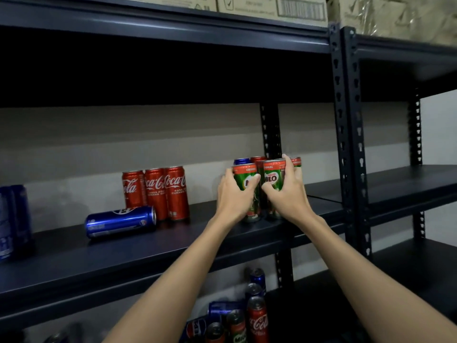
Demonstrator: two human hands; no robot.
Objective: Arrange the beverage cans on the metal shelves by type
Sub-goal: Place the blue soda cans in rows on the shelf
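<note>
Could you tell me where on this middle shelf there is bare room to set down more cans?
Bare shelf lies between the Coca-Cola cans and the Milo cans, and in front of the lying Pepsi can. The Milo corner is crowded.

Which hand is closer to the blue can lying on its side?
Left. The left hand grips a Milo can just right of the tipped Pepsi can; the right hand grips another Milo can farther right.

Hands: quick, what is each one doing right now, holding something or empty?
Left hand: grips the left Milo can standing on the shelf.
Right hand: grips the right Milo can beside it.
</note>
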